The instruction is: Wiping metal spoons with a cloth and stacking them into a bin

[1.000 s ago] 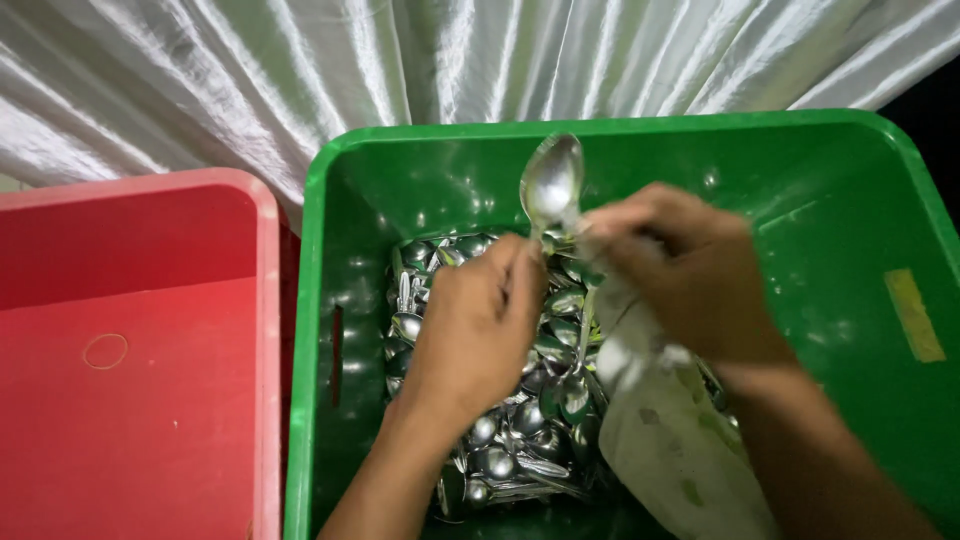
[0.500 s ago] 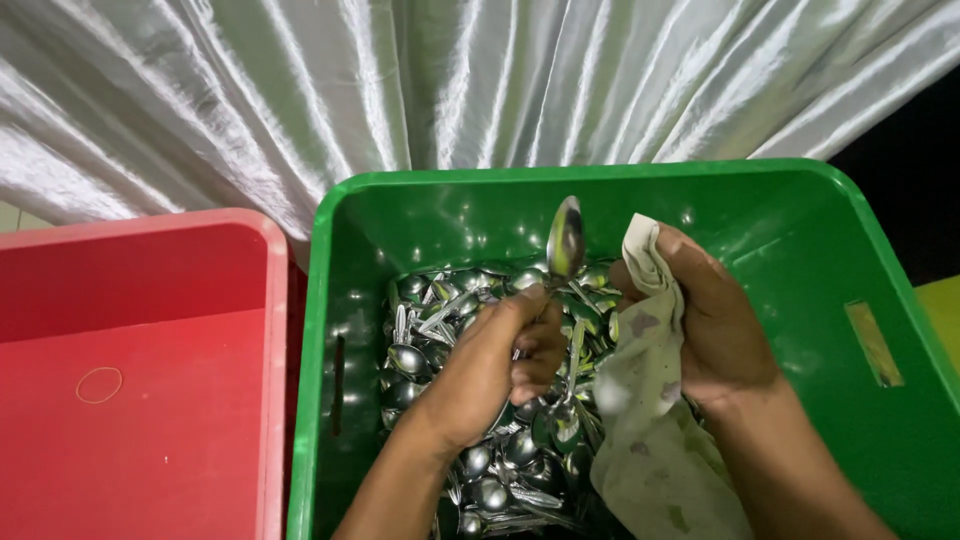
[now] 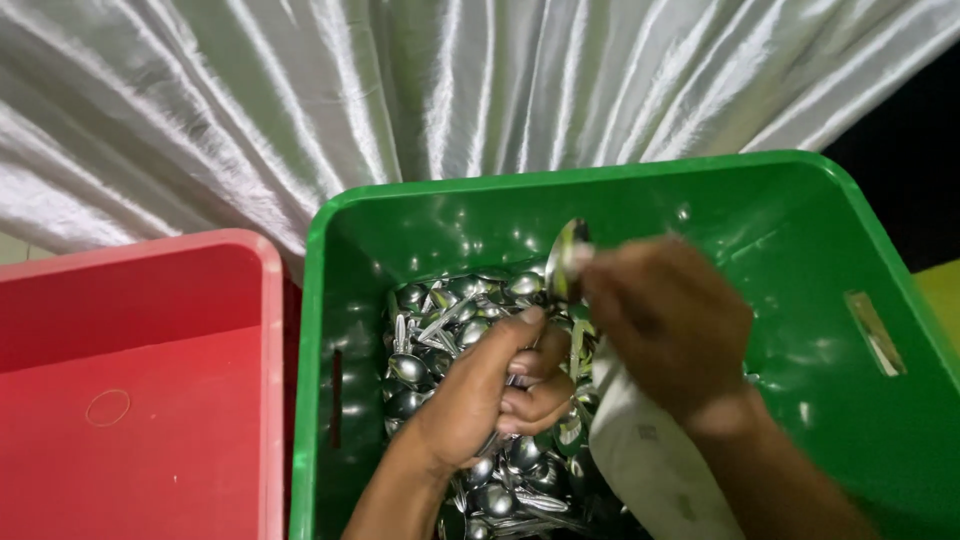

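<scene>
While the right hand [image 3: 668, 325] grips a metal spoon [image 3: 567, 258] through a pale cloth [image 3: 650, 465], only the spoon's oval bowl shows, at 11 o'clock from that hand, above the centre of the green crate [image 3: 620, 190]. The bowl is polished steel, mirror-bright, with a greenish reflection; it is seen nearly edge-on. Its handle is hidden under the fingers and cloth, so the long axis can only be read as roughly upright, bowl end toward 12 o'clock. The right hand is blurred; its fingers are closed around the cloth-wrapped handle.

The left hand [image 3: 490, 395] lies at 7 o'clock from the spoon, fingers curled narrow, resting on the heap of spoons [image 3: 440, 330]; whether it grips one cannot be told. The heap fills the crate floor from 9 o'clock to 6 o'clock: many small steel spoons, glossy, lying crossed in all directions.

The crate is moulded plastic, smooth, rounded at the corners. A red plastic crate [image 3: 150, 400] stands just beside it at 9 o'clock. A shiny white draped fabric [image 3: 400, 100], folded in long pleats, hangs at 12 o'clock.
</scene>
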